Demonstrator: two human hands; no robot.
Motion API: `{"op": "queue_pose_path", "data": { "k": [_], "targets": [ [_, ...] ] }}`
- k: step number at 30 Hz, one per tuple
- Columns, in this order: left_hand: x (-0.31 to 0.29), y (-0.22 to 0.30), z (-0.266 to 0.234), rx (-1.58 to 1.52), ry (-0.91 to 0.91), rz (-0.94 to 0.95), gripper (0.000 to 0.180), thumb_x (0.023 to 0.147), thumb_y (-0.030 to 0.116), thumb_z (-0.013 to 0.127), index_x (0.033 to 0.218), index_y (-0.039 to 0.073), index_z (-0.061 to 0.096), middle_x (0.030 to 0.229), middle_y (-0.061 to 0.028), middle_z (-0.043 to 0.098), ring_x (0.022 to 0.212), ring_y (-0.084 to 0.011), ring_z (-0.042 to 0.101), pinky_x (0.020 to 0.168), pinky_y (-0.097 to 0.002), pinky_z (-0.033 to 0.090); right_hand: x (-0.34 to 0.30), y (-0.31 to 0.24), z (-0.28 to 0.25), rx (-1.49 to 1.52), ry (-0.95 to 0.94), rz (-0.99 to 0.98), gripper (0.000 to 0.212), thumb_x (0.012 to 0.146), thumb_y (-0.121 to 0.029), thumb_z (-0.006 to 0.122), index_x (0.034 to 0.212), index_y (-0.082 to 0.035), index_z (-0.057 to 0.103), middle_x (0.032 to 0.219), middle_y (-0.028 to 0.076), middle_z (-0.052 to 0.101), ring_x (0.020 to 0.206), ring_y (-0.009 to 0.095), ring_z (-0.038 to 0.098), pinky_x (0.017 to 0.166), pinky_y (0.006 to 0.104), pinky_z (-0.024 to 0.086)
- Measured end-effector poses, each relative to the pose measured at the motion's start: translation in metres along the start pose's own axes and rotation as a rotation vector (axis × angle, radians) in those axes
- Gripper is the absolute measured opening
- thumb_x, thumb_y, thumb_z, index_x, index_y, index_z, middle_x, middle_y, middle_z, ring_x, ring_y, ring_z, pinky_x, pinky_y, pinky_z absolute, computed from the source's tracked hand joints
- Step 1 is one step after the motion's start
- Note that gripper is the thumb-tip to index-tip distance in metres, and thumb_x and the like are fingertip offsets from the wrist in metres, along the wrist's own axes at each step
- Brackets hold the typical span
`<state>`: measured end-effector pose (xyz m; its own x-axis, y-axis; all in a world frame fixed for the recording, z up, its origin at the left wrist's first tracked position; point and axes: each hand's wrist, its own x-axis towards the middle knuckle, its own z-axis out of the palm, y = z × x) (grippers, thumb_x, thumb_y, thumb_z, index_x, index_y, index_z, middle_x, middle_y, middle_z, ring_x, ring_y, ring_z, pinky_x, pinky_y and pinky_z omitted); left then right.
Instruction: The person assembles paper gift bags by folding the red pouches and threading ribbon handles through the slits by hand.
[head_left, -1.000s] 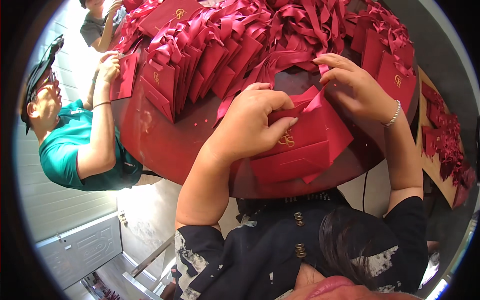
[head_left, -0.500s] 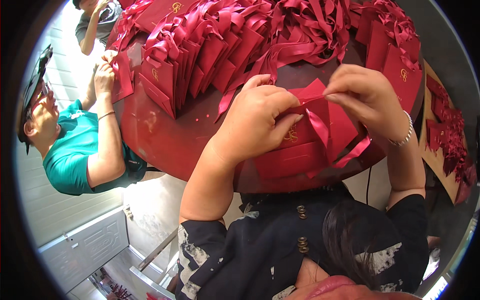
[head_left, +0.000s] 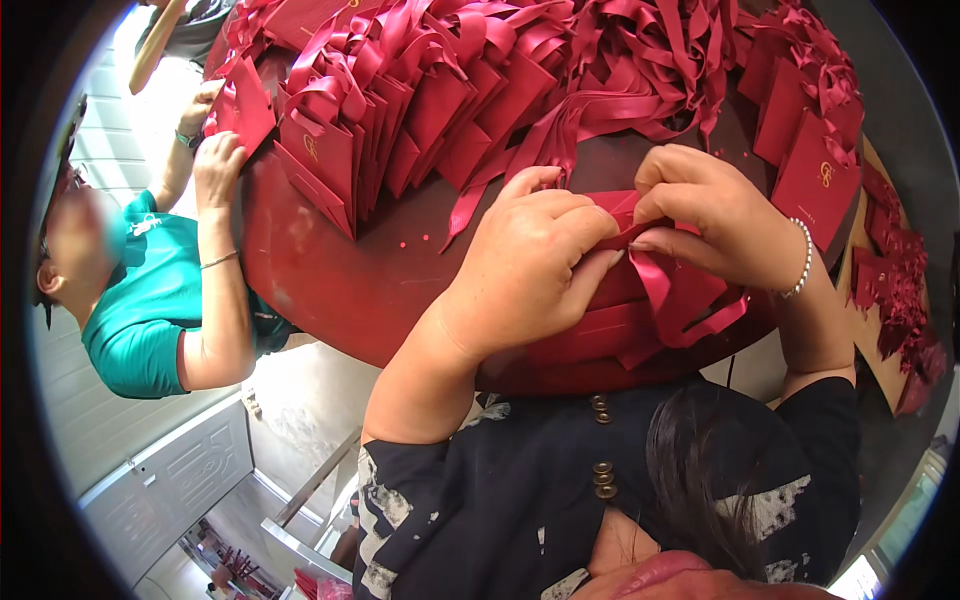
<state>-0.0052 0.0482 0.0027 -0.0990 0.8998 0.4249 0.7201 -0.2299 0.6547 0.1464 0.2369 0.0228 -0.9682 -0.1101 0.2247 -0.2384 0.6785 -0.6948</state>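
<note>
A red paper gift bag (head_left: 592, 335) lies on the near edge of the table, tilted towards me. My left hand (head_left: 535, 260) is closed on the bag's top edge, thumb and fingers pinching the paper. Right beside it my right hand (head_left: 712, 215) is closed in a pinch at the same edge, by the point where a pink-red satin ribbon (head_left: 655, 290) comes out. Part of this ribbon hangs loose over the front of the bag. My fingers hide the ribbon's upper end and the bag's opening.
A row of red gift bags (head_left: 375, 140) stands behind my left hand. Loose ribbons (head_left: 620, 110) are heaped at the far middle, more bags (head_left: 815, 170) at the far right. At left, a co-worker in a green shirt (head_left: 150, 290) holds a red bag (head_left: 240, 105). A side board (head_left: 880, 340) carries red items.
My right hand has come down and left, closer to my left hand, and now pinches at the bag's edge. The co-worker's bag has been raised and turned.
</note>
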Motion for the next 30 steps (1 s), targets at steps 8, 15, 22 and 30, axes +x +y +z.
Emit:
{"op": "queue_pose_path", "data": {
  "k": [8,15,22,30],
  "targets": [
    [0.002,0.009,0.003,0.072,-0.024,0.082,0.020,0.073,0.004,0.080,0.089,0.006,0.068,0.077,-0.0064,0.063,0.072,-0.0258,0.064,0.101,-0.0504,0.048,-0.006,-0.003,-0.003,0.097,0.012,0.164,0.010,0.087,-0.007,0.073,0.084,0.000,0.067,0.087,0.009,0.055,0.081,0.024,0.055,0.074,0.0362,0.046],
    [0.002,0.028,0.003,0.316,-0.005,0.181,0.013,0.074,0.003,0.075,0.084,0.006,0.068,0.072,-0.0018,0.058,0.063,-0.0192,0.060,0.103,-0.0500,0.045,0.011,-0.005,-0.021,0.243,-0.087,0.417,0.029,0.092,-0.021,0.077,0.076,0.002,0.071,0.066,0.007,0.051,0.064,0.016,0.048,0.060,0.0310,0.041],
    [0.000,0.035,0.004,0.444,0.027,0.191,0.006,0.078,0.002,0.071,0.080,0.006,0.067,0.068,-0.0009,0.053,0.060,-0.0164,0.055,0.100,-0.0450,0.047,0.032,-0.016,-0.028,0.268,-0.366,0.530,0.027,0.085,-0.016,0.079,0.071,0.004,0.067,0.067,0.009,0.057,0.066,0.019,0.057,0.061,0.0340,0.044],
    [0.005,0.020,0.011,0.107,-0.090,0.126,0.018,0.079,0.006,0.077,0.094,0.006,0.067,0.081,-0.0078,0.066,0.074,-0.0278,0.065,0.092,-0.0451,0.049,0.028,0.015,0.002,0.120,0.224,0.480,0.015,0.093,-0.012,0.069,0.092,0.003,0.067,0.080,0.007,0.060,0.077,0.015,0.061,0.071,0.0292,0.049]
  ]
}}
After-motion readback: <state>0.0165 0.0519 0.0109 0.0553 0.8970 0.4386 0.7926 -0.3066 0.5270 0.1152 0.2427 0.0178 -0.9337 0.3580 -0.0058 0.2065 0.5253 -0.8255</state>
